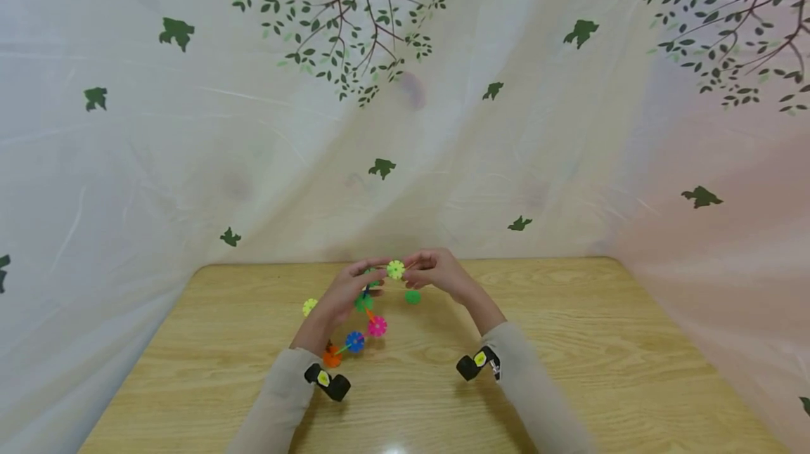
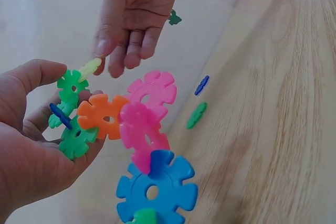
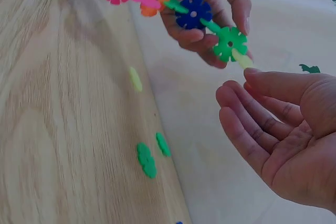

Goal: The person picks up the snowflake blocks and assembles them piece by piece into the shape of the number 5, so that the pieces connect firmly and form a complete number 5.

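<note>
Both hands meet above the far part of the table, around one end of a chain of slotted, flower-shaped plastic discs. My left hand [image 1: 342, 291] holds the chain by a green disc [image 2: 72, 84], its fingers behind the linked pieces. A pale yellow disc [image 1: 395, 270] sits in that green disc's edge, and my right hand [image 3: 286, 140] pinches it between thumb and index finger. From the left hand the chain hangs down through an orange disc [image 2: 102, 117], pink discs [image 2: 152, 95] and a blue disc [image 1: 355, 341] to an orange disc [image 1: 332, 356] near the left wrist.
Loose discs lie on the wooden table [image 1: 569, 370]: a green disc [image 1: 413, 296], another green disc [image 3: 163, 144], a yellow disc [image 1: 309, 307] and a dark blue disc [image 2: 201, 85]. Behind the table's far edge hangs a pale curtain [image 1: 443, 180] with leaf prints.
</note>
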A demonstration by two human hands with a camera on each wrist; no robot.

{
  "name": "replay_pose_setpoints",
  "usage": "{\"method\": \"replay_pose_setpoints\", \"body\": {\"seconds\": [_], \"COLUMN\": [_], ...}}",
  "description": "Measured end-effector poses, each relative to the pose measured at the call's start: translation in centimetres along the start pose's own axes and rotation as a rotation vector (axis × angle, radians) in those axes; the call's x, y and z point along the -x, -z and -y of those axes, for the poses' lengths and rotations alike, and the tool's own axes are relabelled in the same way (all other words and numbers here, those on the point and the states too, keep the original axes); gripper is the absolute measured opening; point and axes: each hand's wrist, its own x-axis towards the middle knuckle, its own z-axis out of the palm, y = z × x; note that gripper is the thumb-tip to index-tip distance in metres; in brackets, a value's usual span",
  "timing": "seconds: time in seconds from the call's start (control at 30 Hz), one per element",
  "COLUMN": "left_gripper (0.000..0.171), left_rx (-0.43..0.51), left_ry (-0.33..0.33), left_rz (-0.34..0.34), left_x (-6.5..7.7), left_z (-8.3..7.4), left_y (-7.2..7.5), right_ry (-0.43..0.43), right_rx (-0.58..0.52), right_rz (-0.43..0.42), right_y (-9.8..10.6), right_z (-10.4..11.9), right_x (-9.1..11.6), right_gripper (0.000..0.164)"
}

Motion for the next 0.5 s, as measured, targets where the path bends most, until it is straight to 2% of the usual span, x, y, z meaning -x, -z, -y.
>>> {"method": "replay_pose_setpoints", "body": {"seconds": [0.27,0.5], "left_gripper": [0.040,0.037], "left_rx": [0.036,0.063], "left_ry": [-0.005,0.007], "left_rz": [-0.023,-0.060], "left_x": [-0.1,-0.1], "left_z": [-0.1,-0.2], "left_y": [0.4,0.4], "right_ry": [-0.035,-0.066], "right_rx": [0.209,0.332], "right_rz": [0.072,0.147], "right_y": [1.1,1.7], "right_z": [-1.0,-2.5], "right_x": [-0.3,-0.4], "right_gripper": [0.031,0.028]}}
